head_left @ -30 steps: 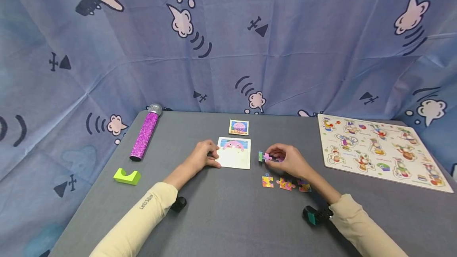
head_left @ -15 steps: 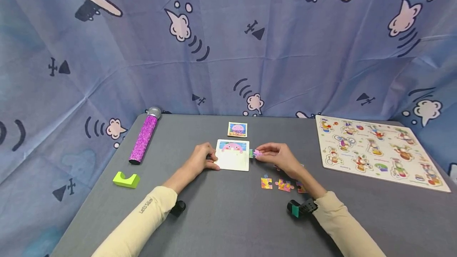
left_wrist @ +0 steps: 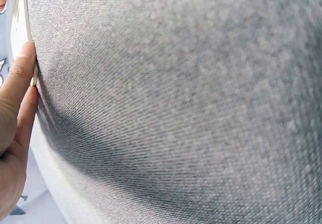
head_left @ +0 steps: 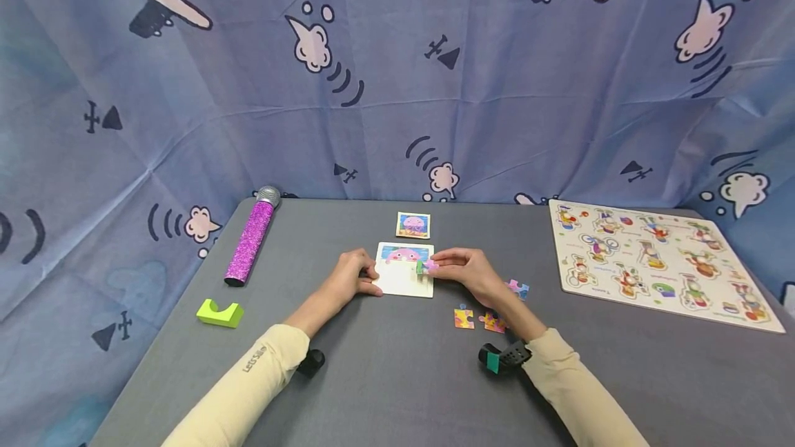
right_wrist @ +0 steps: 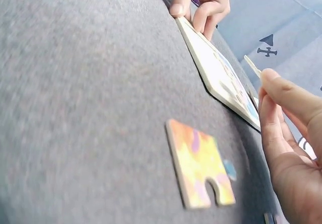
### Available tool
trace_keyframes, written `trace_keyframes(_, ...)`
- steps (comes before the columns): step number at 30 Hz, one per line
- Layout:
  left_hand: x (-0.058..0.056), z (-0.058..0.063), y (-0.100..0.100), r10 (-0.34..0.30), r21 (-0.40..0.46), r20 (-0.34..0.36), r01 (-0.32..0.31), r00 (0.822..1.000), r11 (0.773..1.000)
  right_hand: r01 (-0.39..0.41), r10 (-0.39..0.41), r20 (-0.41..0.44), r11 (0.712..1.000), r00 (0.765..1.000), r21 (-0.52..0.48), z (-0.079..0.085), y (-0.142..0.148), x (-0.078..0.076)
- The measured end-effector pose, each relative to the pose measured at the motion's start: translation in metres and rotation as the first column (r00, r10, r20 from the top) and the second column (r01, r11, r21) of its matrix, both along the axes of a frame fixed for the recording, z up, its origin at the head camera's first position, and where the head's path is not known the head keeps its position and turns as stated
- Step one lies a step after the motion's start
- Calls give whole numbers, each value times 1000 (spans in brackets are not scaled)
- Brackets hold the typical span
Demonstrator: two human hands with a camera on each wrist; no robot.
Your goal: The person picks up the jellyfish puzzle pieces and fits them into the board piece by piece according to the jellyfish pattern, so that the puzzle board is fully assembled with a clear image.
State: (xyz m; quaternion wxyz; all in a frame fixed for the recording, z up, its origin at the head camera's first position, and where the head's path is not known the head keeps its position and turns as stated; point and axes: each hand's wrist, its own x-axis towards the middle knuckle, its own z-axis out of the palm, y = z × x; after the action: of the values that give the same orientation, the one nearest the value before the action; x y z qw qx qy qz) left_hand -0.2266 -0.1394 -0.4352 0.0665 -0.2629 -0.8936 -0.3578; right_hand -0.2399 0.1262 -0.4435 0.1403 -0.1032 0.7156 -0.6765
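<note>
A white puzzle tray (head_left: 404,280) lies on the table, a pink sea-creature picture filling its upper part. At its left edge my left hand (head_left: 349,274) holds it between thumb and fingers; the left wrist view shows the fingertips (left_wrist: 29,50) at the edge. My right hand (head_left: 468,273) pinches a green-and-pink puzzle piece (head_left: 425,266) over the tray's right side. Seen edge-on in the right wrist view, the puzzle piece (right_wrist: 253,65) is raised above the tray (right_wrist: 214,75). A yellow-orange puzzle piece (head_left: 464,318) lies near the right wrist.
Other loose puzzle pieces, including a pink-and-blue piece (head_left: 517,289), lie around the right forearm. A small picture card (head_left: 413,225) sits behind the tray. Left stand a glittery purple microphone (head_left: 251,243) and a green block (head_left: 220,313); a large picture board (head_left: 658,264) lies right.
My right hand has carried the green-and-pink puzzle piece leftward from beside the tray to above it. The left hand keeps its place at the tray's left edge.
</note>
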Motion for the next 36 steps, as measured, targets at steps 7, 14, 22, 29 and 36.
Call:
trace_keyframes(7, -1, -1, -1, 0, 6, -6, 0, 1000, 1000, 9, -9, 4, 1000, 1000, -11, 2, -12, -1)
trace_keyframes(14, 1, 2, 0, 0, -3, -1, 0, 1000, 1000, -10, 10, -28, 1000, 1000, -5, 2, -22, -4)
trace_keyframes(22, -2, 1, -1, 5, -12, 2, -5, 1000, 1000, -4, 4, -43, 1000, 999, 7, 2, -35, -3)
trace_keyframes(29, -2, 2, -1, 5, -14, -3, -6, 1000, 1000, 0, 0, -52, 1000, 999, -10, 6, -48, -2)
trace_keyframes(36, -3, 1, 0, 5, -12, 4, -5, 1000, 1000, 29, -30, -80, 999, 996, -17, 4, -61, -1)
